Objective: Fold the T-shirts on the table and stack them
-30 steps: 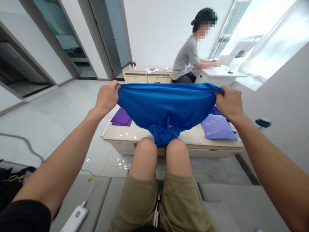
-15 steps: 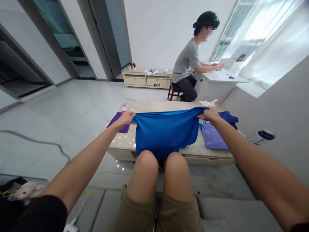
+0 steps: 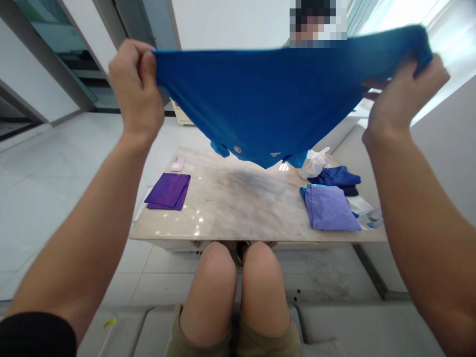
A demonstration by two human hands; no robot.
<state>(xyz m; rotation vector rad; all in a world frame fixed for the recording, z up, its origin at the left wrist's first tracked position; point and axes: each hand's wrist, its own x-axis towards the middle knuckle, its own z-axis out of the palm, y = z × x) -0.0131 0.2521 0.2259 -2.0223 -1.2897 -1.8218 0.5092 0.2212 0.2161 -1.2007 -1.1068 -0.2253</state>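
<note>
A blue shirt [image 3: 256, 99] is stretched out in the air above the table, its top edge pulled nearly straight between my hands. Small logos show near its lower edge, where two short sleeve-like ends hang. My left hand [image 3: 137, 89] pinches the cloth's left corner between thumb and fingers. On the other side my right hand [image 3: 401, 99] grips the right corner, slightly blurred, with some fingers spread behind the cloth. Below lies a marble-topped table [image 3: 238, 208], bearing a folded purple garment [image 3: 169, 191] at the left and a folded lavender garment [image 3: 330, 208] at the right.
Behind the lavender garment are dark blue cloth [image 3: 336, 176] and a white plastic bag [image 3: 314, 162]. A pink box-like item [image 3: 178, 164] lies at the table's far left. My knees are against the near edge, and a grey sofa [image 3: 334, 322] is beneath me. Another person is partly hidden beyond the shirt.
Both my hands have risen and spread apart, lifting the blue shirt from low over the table's near edge up in front of me. More of the tabletop now shows.
</note>
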